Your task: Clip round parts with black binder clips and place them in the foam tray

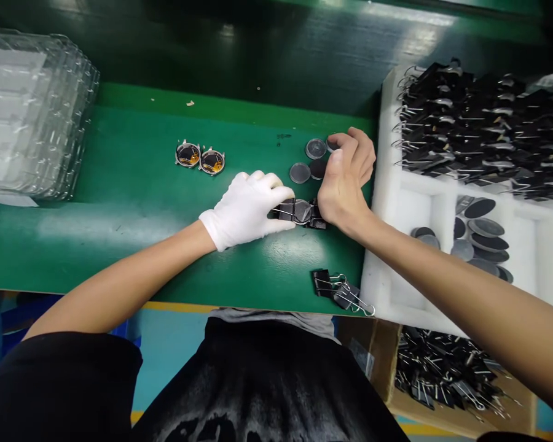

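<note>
My left hand [253, 209], in a white glove, grips a black binder clip [286, 209] between thumb and fingers. The clip is on a small round piece [303, 212] with a grey face. On that piece's right side sits another black binder clip [317, 218], partly behind my right wrist. My bare right hand [350, 178] reaches past it, thumb and index finger closed at the edge of a dark round disc [332, 142]. Beside it lie several more discs, among them a grey disc [316, 148] and a black disc [317, 169].
Two watch cases [187, 154] with exposed insides lie left of centre. Loose binder clips [345, 291] rest near the front edge. At right, a white foam tray [387, 270] holds clipped pieces and discs. Below it is a cardboard box [382, 362] of clips. Clear plastic trays [37, 116] are stacked left.
</note>
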`<state>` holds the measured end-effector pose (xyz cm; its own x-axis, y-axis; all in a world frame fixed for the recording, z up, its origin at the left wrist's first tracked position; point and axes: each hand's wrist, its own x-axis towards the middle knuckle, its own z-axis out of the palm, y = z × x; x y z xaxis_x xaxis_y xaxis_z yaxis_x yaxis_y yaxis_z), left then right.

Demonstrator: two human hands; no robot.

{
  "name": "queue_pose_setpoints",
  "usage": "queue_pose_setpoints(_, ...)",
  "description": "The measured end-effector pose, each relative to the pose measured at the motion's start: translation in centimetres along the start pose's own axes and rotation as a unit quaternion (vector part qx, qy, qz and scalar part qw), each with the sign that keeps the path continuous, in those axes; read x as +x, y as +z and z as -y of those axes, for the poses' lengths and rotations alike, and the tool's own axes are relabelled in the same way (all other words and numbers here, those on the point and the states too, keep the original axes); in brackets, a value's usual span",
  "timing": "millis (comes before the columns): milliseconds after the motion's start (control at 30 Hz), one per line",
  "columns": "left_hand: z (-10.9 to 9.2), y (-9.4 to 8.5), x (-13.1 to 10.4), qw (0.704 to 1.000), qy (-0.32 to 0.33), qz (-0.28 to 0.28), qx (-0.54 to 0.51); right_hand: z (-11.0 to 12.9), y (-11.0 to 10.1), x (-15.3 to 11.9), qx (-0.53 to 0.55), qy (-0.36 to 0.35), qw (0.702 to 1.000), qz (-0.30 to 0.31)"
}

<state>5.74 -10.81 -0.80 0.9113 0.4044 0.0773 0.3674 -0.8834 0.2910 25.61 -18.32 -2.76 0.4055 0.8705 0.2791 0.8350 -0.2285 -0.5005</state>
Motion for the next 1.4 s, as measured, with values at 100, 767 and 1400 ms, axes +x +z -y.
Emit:
queue_pose_setpoints(100,0.2,0.0,0.2,1.0,0.01,0.004,-0.004,-0.2,0.1,0.0,0.006,0.008,1.0,-0.003)
queue_pose_setpoints(767,0.9,-0.3,0.2,0.997,0.032,-0.006,-0.063,1.3,-1.7,1.5,0.093,0.054,0.994,-0.013)
queue_pose_setpoints(1400,1.7,-1.9,-1.7,0.921,-0.033,0.02,-0.387,0.9,-9.0,-2.8,0.266,-0.045,0.934,0.235)
